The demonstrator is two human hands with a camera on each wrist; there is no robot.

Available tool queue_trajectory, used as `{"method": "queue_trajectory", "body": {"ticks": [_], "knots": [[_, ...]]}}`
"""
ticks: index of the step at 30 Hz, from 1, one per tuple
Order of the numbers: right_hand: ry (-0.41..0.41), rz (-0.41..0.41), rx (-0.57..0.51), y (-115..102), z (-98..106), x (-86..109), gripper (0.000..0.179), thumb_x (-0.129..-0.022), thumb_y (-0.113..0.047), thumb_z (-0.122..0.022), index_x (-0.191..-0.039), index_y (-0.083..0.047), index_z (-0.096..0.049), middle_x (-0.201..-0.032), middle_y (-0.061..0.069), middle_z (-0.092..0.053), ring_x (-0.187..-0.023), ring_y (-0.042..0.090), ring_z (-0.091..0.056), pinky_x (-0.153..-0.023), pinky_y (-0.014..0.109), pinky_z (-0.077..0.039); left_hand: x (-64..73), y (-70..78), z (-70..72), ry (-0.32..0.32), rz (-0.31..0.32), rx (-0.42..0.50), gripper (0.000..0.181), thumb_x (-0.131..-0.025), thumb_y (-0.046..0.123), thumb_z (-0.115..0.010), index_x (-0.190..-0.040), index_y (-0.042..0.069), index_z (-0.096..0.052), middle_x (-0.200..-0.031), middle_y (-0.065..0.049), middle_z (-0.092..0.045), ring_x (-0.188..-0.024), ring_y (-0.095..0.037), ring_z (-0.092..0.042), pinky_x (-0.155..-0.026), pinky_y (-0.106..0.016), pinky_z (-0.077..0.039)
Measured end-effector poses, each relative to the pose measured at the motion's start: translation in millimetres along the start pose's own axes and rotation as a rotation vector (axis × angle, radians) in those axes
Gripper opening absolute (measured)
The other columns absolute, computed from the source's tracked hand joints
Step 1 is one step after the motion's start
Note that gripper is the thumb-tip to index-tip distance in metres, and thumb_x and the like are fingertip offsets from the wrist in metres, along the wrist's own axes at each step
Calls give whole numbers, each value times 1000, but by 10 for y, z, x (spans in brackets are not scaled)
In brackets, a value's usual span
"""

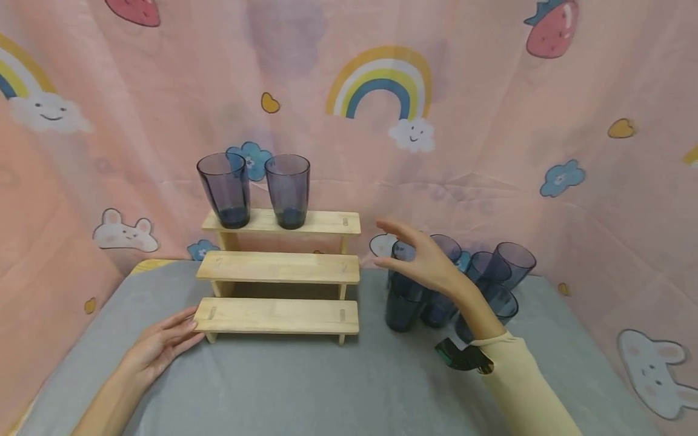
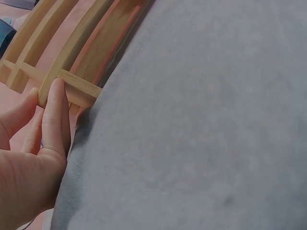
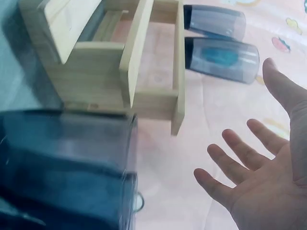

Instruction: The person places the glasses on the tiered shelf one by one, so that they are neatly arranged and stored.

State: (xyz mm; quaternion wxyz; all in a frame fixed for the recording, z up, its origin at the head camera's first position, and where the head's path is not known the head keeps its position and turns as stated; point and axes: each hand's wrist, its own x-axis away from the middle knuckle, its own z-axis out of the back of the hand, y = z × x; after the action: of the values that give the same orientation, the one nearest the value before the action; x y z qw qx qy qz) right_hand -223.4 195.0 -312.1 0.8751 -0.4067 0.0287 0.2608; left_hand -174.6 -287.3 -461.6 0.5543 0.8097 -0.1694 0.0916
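Observation:
A three-step wooden stand (image 1: 277, 267) sits on the table. My left hand (image 1: 158, 346) is at the left end of its lowest step, and the left wrist view shows thumb and fingers (image 2: 53, 117) pinching the end of a board. Two tinted glasses, one on the left (image 1: 225, 192) and one on the right (image 1: 288, 192), stand upright on the top step. My right hand (image 1: 431, 260) hovers over a group of similar glasses (image 1: 403, 309) right of the stand. Its fingers are spread and hold nothing, as the right wrist view also shows. The forearm hides part of that group.
Grey cloth (image 1: 272, 387) covers the table. A pink printed curtain (image 1: 480, 109) hangs behind and at both sides. Several glasses stand close together at the right, one tilted glass (image 1: 515, 266) leaning outward at the back. A dark band (image 1: 463, 356) shows under the right wrist.

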Motion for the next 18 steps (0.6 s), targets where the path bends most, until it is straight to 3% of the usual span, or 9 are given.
{"method": "queue_trajectory", "body": {"ticks": [4,9,12,13,15,18], "knots": [[33,-5,19,84,72,136,68,-91,-22,-73,-150,-16,-40,-152,8,-40,-139,33,-36,-115,58,-31,-20,4,-9,-26,-8,14,24,-98,6,-60,-102,29,-67,-152,-13,-18,-104,-10,-64,-101,-34,-52],[66,-16,78,150,123,302,65,-90,-23,-74,-148,-18,-44,-151,8,-40,-136,36,-39,-111,62,-34,-18,15,-18,-38,-18,32,24,-97,6,-62,-103,29,-68,-145,-10,-29,-106,-11,-64,-102,-35,-50],[84,-37,105,191,166,393,65,-90,-26,-74,-147,-20,-45,-151,8,-41,-137,35,-38,-110,62,-34,-12,10,-30,-20,-15,31,24,-97,6,-62,-101,29,-68,-152,-16,-22,-104,-10,-64,-102,-34,-51],[90,-42,115,208,185,422,65,-90,-27,-74,-147,-20,-45,-151,8,-42,-137,35,-38,-110,61,-35,-10,5,-26,-18,-16,31,24,-96,6,-63,-101,29,-68,-150,-15,-26,-104,-10,-64,-101,-34,-51],[100,-48,135,243,224,478,65,-89,-28,-75,-147,-21,-46,-149,7,-43,-136,35,-40,-109,60,-36,-7,-5,-20,-17,-18,26,24,-97,7,-63,-101,30,-68,-155,-17,-16,-104,-9,-64,-102,-33,-51],[116,-50,160,303,290,551,65,-89,-28,-76,-146,-17,-46,-147,9,-46,-132,38,-43,-107,61,-37,1,-12,2,-17,-19,32,24,-97,6,-63,-101,29,-68,-140,-8,-43,-103,-10,-64,-101,-33,-51]]}}
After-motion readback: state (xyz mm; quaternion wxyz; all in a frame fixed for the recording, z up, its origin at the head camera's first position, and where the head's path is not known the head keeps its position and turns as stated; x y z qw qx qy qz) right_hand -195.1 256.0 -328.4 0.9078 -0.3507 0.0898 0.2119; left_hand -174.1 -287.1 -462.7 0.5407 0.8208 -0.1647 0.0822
